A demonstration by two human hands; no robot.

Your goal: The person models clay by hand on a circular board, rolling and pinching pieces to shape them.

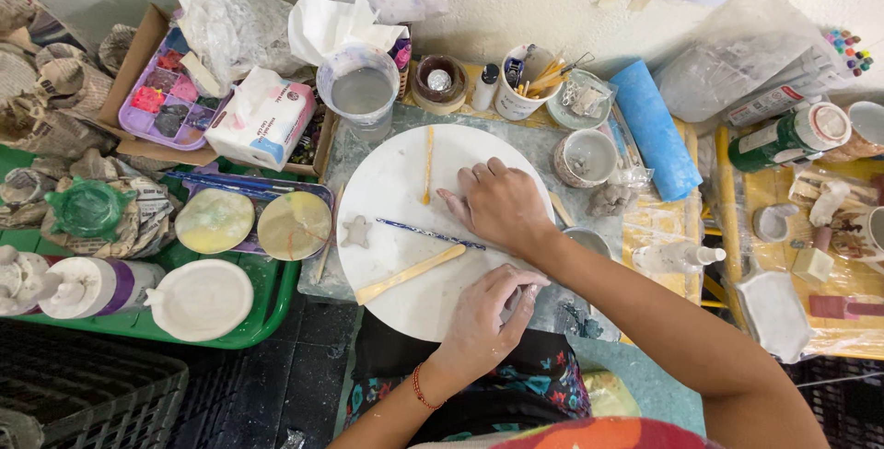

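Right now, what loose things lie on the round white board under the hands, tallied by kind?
Flat pale wooden modelling sticks: 2
Thin blue-handled tool: 1
Small grey star-shaped clay piece: 1
Total: 4, on the round white board.

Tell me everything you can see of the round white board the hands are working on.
The board is a round, flat, white disc, stone-like or plaster-like, lying level on a grey mat. It is smeared with pale clay. On it lie a small grey clay star, a thin yellow stick, a blue-handled tool and a flat wooden stick. The right hand rests palm-down on its right half. The left hand is at its near edge, closed on something small; what it is cannot be told.
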